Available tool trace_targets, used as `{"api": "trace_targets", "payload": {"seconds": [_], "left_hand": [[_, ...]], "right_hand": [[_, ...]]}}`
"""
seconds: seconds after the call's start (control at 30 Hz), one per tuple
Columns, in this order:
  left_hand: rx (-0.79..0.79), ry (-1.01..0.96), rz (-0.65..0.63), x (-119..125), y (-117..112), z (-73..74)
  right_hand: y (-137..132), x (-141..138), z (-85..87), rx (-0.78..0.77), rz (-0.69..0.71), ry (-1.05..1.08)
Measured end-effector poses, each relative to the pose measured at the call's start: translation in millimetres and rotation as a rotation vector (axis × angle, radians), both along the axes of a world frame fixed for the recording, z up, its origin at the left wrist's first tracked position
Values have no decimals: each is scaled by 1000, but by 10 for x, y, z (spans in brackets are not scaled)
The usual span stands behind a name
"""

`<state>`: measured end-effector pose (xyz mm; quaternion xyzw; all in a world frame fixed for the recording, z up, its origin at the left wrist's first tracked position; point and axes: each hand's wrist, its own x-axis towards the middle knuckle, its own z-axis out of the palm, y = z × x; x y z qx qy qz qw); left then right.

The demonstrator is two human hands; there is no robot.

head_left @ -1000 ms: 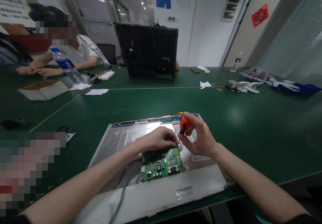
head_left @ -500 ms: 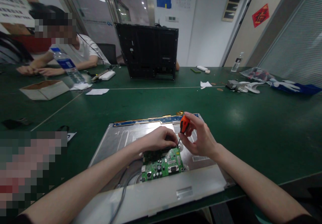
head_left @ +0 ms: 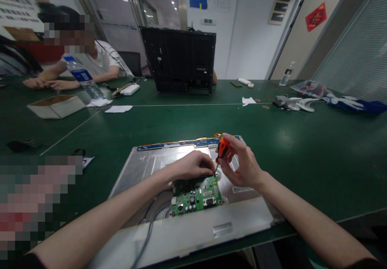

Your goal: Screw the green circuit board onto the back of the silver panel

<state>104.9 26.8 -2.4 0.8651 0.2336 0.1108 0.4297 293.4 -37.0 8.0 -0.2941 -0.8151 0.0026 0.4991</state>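
Observation:
In my right hand (head_left: 242,160) is a short screwdriver (head_left: 223,148) with an orange and black handle. Its shaft points down at the upper right corner of a green circuit board (head_left: 196,198). My left hand (head_left: 196,166) is curled beside that corner, fingertips pressed together close to the screwdriver tip; whatever they pinch is too small or hidden to make out. The board lies on the silver metal back of a display panel (head_left: 145,166), which has a blue strip board (head_left: 181,144) along its far edge. A grey cable (head_left: 148,236) runs from the board's left toward me.
Across the green table (head_left: 260,132) stands a black monitor (head_left: 181,61). Another person (head_left: 105,59) sits at the far left, behind a water bottle (head_left: 83,77) and an open box (head_left: 57,107). White gloves (head_left: 299,104) and a second bottle (head_left: 287,74) are at the right.
The whole view has shifted slightly. Both hands stay at the board's upper right corner, and the screwdriver keeps nearly the same tilt.

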Motion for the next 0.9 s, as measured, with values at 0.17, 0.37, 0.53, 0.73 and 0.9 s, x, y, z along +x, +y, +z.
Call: {"api": "trace_targets", "payload": {"seconds": [0.17, 0.37, 0.53, 0.73, 0.9], "left_hand": [[-3, -4, -3, -3, 2, 2], [-5, -11, 4, -6, 2, -10], [0, -13, 14, -2, 2, -16], [-4, -3, 5, -2, 3, -6], [-8, -2, 7, -1, 2, -9]], "right_hand": [[-1, -15, 5, 2, -21, 13], [-4, -23, 19, 52, -71, 9], [-1, -14, 19, 46, -58, -4], [-8, -10, 4, 17, -36, -8], [-7, -12, 0, 25, -64, -3]]}}
